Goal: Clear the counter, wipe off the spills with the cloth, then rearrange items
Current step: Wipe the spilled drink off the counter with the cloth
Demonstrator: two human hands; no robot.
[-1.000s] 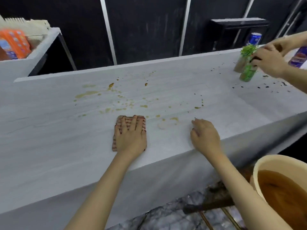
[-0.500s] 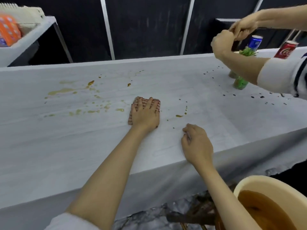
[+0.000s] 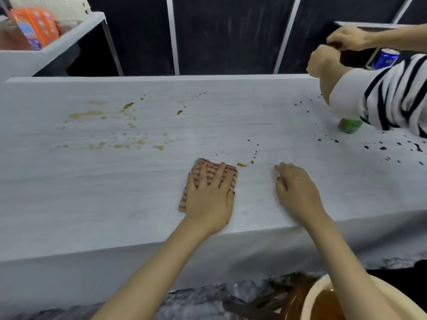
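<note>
Well, the long pale bench [image 3: 92, 192] fills most of the picture from side to side. At the upper right a second person leans in. A striped sleeve [image 3: 392, 95] covers part of the bench, and that person's hands [image 3: 349, 39] hold something dark that I cannot make out. At the lower right corner sits a round tub [image 3: 323, 294] with brown water in it.

The left hand [image 3: 208, 195] lies in the middle of the picture, near the front edge of the bench. Its grip is wide, fingers straight and spread, pressing down on the cloth [image 3: 202, 163]. The cloth is red and pale, folded small, flat on the bench under that hand. The right hand [image 3: 298, 192] rests on the bench just to the right, apart from the cloth. Its fingers are loosely bent and hold nothing.

At the upper left an orange pack [image 3: 34, 26] stands in a pale box [image 3: 27, 62]. A blue can [image 3: 385, 57] peeks out at the upper right, and a small green thing [image 3: 350, 125] stands under the sleeve. Yellow-brown spills [image 3: 87, 114] dot the middle left of the bench — one small blob lies just right of the cloth. Black drops [image 3: 381, 147] lie at the right.
</note>
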